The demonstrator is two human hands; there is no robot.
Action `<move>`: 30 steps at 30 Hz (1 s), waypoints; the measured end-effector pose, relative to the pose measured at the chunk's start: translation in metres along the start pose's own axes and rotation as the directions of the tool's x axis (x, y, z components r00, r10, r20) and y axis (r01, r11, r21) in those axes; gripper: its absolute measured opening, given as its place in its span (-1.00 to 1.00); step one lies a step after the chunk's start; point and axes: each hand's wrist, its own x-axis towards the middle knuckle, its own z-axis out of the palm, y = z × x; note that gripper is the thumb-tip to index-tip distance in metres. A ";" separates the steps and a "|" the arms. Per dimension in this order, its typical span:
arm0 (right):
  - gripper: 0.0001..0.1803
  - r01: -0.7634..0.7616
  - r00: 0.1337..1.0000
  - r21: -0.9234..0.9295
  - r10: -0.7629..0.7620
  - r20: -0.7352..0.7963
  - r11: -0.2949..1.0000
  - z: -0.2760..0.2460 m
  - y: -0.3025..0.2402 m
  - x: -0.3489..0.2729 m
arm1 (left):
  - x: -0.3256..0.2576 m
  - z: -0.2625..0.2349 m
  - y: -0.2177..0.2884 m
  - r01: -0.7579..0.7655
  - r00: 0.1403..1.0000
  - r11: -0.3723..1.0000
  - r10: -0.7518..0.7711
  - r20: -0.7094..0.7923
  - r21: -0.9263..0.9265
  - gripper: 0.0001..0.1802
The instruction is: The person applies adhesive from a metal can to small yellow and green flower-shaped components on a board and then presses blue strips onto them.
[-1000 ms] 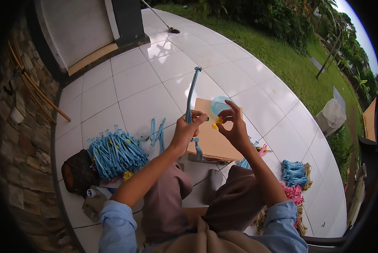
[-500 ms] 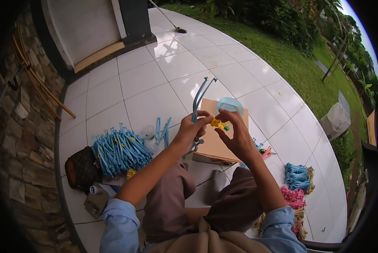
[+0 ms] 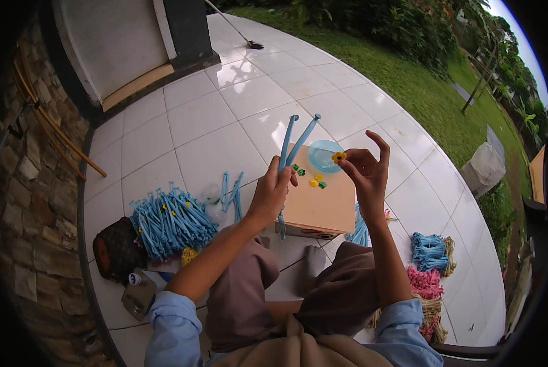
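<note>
Light blue knotted cords (image 3: 298, 142) stand up from my left hand (image 3: 270, 191), which is closed around them; their lower ends hang below it. Between thumb and finger, my right hand (image 3: 369, 168) pinches a small yellow flower-shaped bead (image 3: 339, 158) with a dark centre. It is held in front of a translucent blue dish (image 3: 321, 160) on a cardboard box (image 3: 323, 211). A yellow and green cluster of flower beads (image 3: 317, 181) lies on the box top. Close to my left fingertips are green flower beads (image 3: 301, 170).
On the left sit a big heap of blue cords (image 3: 173, 220), a brown pouch (image 3: 119, 248) and a capped container (image 3: 140, 293). Bundles of blue cords (image 3: 430, 252) and pink cords (image 3: 425, 282) lie at the right. A broom (image 3: 253, 44) rests on the far tiles.
My right hand has moved right, away from my left hand, with the yellow flower bead in its pinch. The upper cord ends have swung further apart, and more of the box top shows.
</note>
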 end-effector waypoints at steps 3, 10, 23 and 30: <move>-0.26 -0.122 0.993 0.181 0.120 0.023 0.976 -0.001 -0.002 0.001 | 0.001 -0.006 -0.005 -0.061 0.992 0.982 0.079 -0.094 0.177 -0.78; -0.24 -0.215 0.976 0.275 0.217 0.021 0.937 -0.007 0.003 0.002 | -0.002 0.000 -0.002 -0.098 0.970 0.880 0.189 -0.153 0.465 -0.81; -0.26 -0.099 0.994 0.116 0.102 -0.025 0.988 -0.009 0.001 0.003 | 0.006 -0.009 -0.004 -0.007 0.985 0.995 -0.010 -0.175 -0.095 -0.88; -0.28 -0.135 0.989 0.038 0.133 0.057 0.990 0.006 -0.014 0.000 | 0.005 -0.012 0.005 -0.006 0.995 0.977 -0.016 -0.100 -0.215 -0.67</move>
